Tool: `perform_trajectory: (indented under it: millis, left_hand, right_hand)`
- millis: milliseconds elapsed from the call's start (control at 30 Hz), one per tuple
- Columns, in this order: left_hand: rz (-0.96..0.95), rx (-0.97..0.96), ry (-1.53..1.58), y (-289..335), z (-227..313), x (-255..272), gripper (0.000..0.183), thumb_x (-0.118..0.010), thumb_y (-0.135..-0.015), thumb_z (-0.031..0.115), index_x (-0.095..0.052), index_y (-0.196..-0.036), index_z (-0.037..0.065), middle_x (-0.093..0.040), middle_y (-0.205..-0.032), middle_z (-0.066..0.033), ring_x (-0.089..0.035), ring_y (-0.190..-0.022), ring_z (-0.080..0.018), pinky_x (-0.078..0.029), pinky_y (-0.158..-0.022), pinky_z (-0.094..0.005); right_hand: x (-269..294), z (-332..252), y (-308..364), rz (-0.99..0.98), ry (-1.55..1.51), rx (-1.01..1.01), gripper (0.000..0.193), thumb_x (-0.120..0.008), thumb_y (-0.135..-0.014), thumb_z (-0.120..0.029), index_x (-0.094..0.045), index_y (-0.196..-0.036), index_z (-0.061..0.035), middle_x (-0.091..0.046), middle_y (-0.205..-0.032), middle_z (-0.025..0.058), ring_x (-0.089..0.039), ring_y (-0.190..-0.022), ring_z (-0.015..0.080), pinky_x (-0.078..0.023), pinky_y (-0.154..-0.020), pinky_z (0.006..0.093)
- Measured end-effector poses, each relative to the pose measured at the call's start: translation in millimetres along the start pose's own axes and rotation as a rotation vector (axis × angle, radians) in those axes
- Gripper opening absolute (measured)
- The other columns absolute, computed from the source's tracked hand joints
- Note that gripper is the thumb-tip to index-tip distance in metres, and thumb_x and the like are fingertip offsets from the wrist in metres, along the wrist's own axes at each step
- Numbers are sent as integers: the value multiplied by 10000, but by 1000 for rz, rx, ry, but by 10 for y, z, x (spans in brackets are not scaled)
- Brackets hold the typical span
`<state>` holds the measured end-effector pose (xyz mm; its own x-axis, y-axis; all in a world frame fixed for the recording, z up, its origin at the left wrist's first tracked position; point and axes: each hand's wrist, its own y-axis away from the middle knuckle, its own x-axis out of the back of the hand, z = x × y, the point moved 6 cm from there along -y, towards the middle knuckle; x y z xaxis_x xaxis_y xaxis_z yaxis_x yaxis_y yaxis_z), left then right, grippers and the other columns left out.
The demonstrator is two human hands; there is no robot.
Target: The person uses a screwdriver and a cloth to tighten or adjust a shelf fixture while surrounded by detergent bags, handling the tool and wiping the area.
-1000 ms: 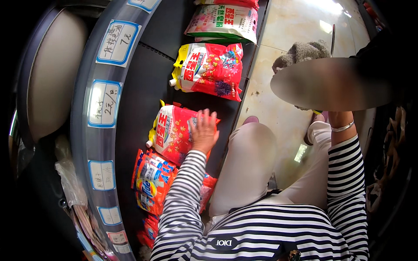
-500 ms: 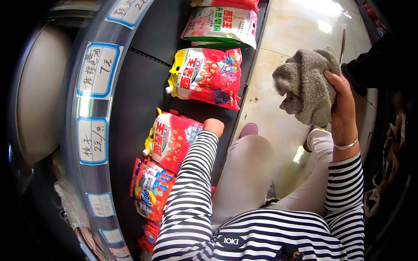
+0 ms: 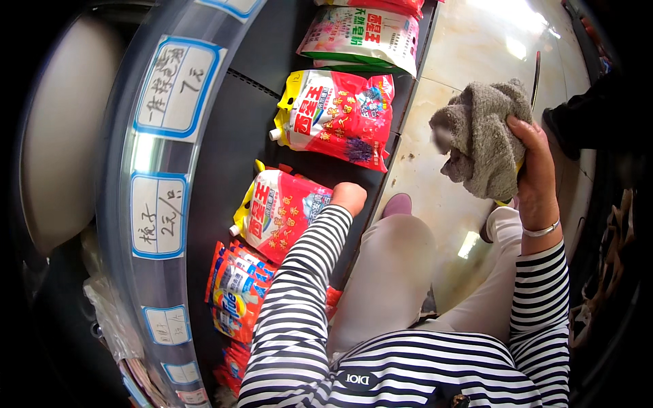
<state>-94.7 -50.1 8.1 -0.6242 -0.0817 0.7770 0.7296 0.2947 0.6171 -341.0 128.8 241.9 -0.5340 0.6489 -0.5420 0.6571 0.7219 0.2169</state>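
Note:
My right hand (image 3: pixel 534 153) is closed round a bunched grey-brown cleaning cloth (image 3: pixel 486 139), raised over the floor at the right. Some yellow shows behind the cloth, beside my palm; what it is stays hidden. My left hand (image 3: pixel 349 198) is closed at the lower right end of a red and white detergent pouch (image 3: pixel 282 214) with a yellow top and white spout. Its fingers curl under, out of sight, so whether they grip the pouch is unclear. Just beyond lies a similar red pouch (image 3: pixel 337 119), flat on the dark shelf (image 3: pixel 238 129).
Farther along the shelf lies a white and green washing powder bag (image 3: pixel 364 37). Nearer are orange detergent packets (image 3: pixel 238 292). A clear-edged upper shelf with price labels (image 3: pixel 160 214) curves along the left. Another person's dark-clothed leg and shoe (image 3: pixel 564 129) stand at the right.
My view has shifted slightly, so the shelf and pouches appear a little farther right. Both hands keep nearly the same pose, the cloth still in my right hand.

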Motion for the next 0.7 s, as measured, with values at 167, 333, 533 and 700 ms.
perform_trajectory:
  millis: [167, 333, 533, 700]
  left_hand:
    - [2, 11, 12, -46, -85, 35, 184, -542, -755, 116, -709, -827, 86, -674, -849, -125, -657, -814, -272, -524, -679, -395]
    - [14, 38, 20, -23, -36, 36, 183, -547, -766, 105, -708, -850, 89, -676, -873, -122, -659, -832, -273, -529, -692, -399]
    - [101, 79, 40, 16, -56, 6, 166, -554, -758, 100, -710, -815, 94, -675, -824, -122, -663, -799, -265, -530, -678, -383]
    - [112, 99, 49, 70, -7, -22, 161, -559, -752, 104, -711, -805, 92, -673, -814, -128, -662, -797, -267, -531, -683, -376]
  right_hand:
    - [-74, 143, -50, -18, 10, -17, 286, -532, -815, -86, -539, -1061, 58, -622, -945, 127, -622, -824, 199, -505, -760, 308]
    - [-140, 93, -88, -2, 27, 0, 282, -531, -820, -96, -539, -1058, 56, -622, -950, 131, -625, -825, 203, -509, -755, 306]
    - [-136, 131, -135, -12, 35, 6, 267, -528, -822, -93, -548, -1044, 55, -634, -926, 129, -638, -788, 206, -520, -727, 311]
    - [-94, 99, -124, -11, 37, 6, 260, -532, -817, -82, -550, -1036, 56, -634, -926, 133, -638, -786, 205, -521, -725, 313]
